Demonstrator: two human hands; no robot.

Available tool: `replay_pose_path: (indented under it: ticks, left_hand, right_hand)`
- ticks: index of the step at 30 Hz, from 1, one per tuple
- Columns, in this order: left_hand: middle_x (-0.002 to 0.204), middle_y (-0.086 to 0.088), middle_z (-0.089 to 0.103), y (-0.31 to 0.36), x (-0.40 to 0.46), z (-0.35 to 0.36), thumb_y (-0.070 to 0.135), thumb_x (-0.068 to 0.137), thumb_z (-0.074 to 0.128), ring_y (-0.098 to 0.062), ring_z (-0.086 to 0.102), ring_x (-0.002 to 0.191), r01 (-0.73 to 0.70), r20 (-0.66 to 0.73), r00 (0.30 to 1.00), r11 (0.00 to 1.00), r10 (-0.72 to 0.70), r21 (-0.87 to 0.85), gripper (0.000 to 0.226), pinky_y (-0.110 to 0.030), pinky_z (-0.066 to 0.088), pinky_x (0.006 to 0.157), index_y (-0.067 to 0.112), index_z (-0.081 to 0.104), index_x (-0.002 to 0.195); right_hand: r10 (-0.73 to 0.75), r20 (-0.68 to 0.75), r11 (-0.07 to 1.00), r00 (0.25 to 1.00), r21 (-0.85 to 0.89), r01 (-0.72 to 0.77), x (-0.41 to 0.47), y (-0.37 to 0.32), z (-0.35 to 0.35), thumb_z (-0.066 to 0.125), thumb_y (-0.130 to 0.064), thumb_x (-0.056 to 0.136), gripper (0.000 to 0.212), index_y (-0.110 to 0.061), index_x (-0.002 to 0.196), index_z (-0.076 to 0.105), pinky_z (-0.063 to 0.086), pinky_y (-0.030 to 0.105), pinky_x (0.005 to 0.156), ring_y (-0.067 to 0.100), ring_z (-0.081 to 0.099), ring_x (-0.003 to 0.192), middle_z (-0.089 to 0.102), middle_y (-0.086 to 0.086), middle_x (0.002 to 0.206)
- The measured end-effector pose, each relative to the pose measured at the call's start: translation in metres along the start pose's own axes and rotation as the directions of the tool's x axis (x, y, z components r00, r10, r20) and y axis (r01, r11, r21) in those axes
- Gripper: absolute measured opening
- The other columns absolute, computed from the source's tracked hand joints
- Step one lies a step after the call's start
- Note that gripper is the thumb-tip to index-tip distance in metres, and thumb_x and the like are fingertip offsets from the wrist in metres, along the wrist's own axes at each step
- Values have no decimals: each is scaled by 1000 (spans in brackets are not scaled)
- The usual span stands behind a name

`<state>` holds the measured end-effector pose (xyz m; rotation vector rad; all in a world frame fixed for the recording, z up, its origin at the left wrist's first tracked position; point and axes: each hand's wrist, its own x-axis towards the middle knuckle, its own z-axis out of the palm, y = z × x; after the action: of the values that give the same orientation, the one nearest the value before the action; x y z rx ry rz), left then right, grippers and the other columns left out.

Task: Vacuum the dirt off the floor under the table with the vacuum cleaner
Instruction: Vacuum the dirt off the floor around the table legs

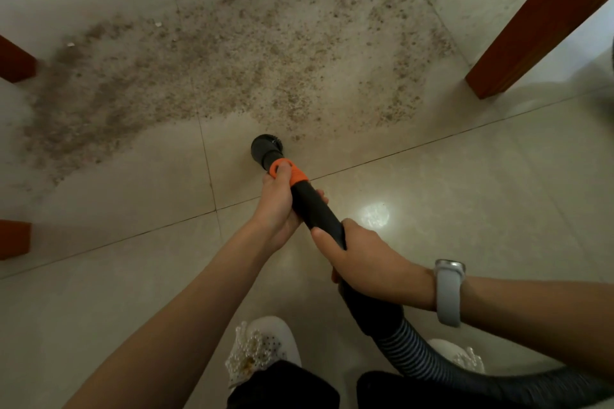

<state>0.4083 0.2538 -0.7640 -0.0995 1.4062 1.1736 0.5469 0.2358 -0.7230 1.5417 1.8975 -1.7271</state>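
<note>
Down at the bottom edge, two white shoes (262, 347) with bead trim stand on the pale tiled floor (465, 196), dark trouser legs just above them. A ribbed grey hose (418, 354) curls in from the lower right, passing over the right shoe and running up into the black wand of the vacuum cleaner (315, 209). The right hand (358, 256) is wrapped around the rear of that wand, fingers curled under it, with a pale wristwatch (448, 292) on the wrist. Just ahead, the left hand (277, 206) grips the wand further forward, its thumb lying on the orange collar (289, 173). Beyond the collar sits the round black nozzle (264, 148), angled down toward the floor just at the near edge of the mess; whether it actually touches the tile, I cannot tell. Past the nozzle, the dirt (232, 60) spreads wide in a brown, grainy band across several tiles, thicker toward the left. Framing it are reddish-brown wooden legs (538, 23): a long one at the right, two stubs at the left edge, and one at the top.
</note>
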Motion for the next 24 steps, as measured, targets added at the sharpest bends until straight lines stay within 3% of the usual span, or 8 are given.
replay_pose_path:
  ticks: [4, 8, 12, 15, 17, 20, 24]
  left_hand:
    - [84, -10, 51, 23, 24, 0, 40, 100, 39, -21, 59, 61, -34, -18, 999, 999, 34, -10, 41, -29, 53, 48, 9, 40, 128]
    - [83, -8, 53, 50, 50, -5, 47, 98, 40, -20, 57, 64, -25, -32, 999, 999, 23, -34, 55, -26, 52, 48, 6, 41, 135]
    - [74, -5, 50, 65, 61, -7, 45, 99, 39, -17, 53, 60, -62, 2, 998, 996, 62, -62, 40, -26, 50, 51, 7, 45, 109]
    - [71, -5, 49, 62, 63, -6, 43, 99, 40, -16, 55, 53, -71, 16, 997, 995, 73, -75, 37, -27, 50, 51, 7, 45, 101]
    - [71, -5, 49, 53, 63, -2, 44, 99, 40, -16, 57, 49, -73, 35, 996, 994, 76, -76, 37, -28, 52, 51, 8, 44, 110]
    - [78, -7, 50, 35, 56, 4, 43, 100, 39, -17, 61, 48, -60, 28, 998, 995, 62, -74, 54, -30, 54, 52, 8, 34, 140]
    - [91, -11, 51, 9, 38, 15, 39, 101, 37, -23, 61, 63, -20, 56, 998, 997, 24, -68, 47, -34, 55, 53, 14, 28, 140]
  right_hand:
    - [-51, -21, 999, 998, -6, 51, 26, -18, -4, 40, -51, 95, 41, -12, 107, 45, 57, 36, 73, 21, 66, 75, 65, 8, 88]
    - [-115, -47, 993, 992, -37, 113, 55, -39, -8, 42, -51, 95, 43, -9, 101, 48, 56, 43, 78, 29, 67, 81, 67, 14, 91]
    - [-154, -28, 980, 988, -132, 149, 72, -53, -14, 40, -50, 96, 40, -11, 88, 46, 56, 43, 76, 31, 67, 80, 67, 15, 89]
    - [-156, -29, 975, 987, -165, 149, 72, -49, -19, 40, -49, 96, 42, -8, 96, 48, 56, 42, 75, 30, 66, 79, 67, 15, 89]
    - [-147, -39, 975, 988, -173, 138, 69, -39, -21, 41, -51, 95, 45, -7, 104, 48, 56, 43, 75, 29, 66, 78, 66, 13, 89]
    - [-129, -60, 975, 990, -190, 116, 59, -16, -24, 42, -53, 93, 44, -11, 105, 46, 55, 43, 76, 27, 66, 79, 65, 10, 89]
    - [-92, -35, 980, 995, -179, 84, 41, 14, -27, 42, -52, 93, 40, -13, 104, 45, 57, 37, 71, 21, 65, 73, 63, 4, 82]
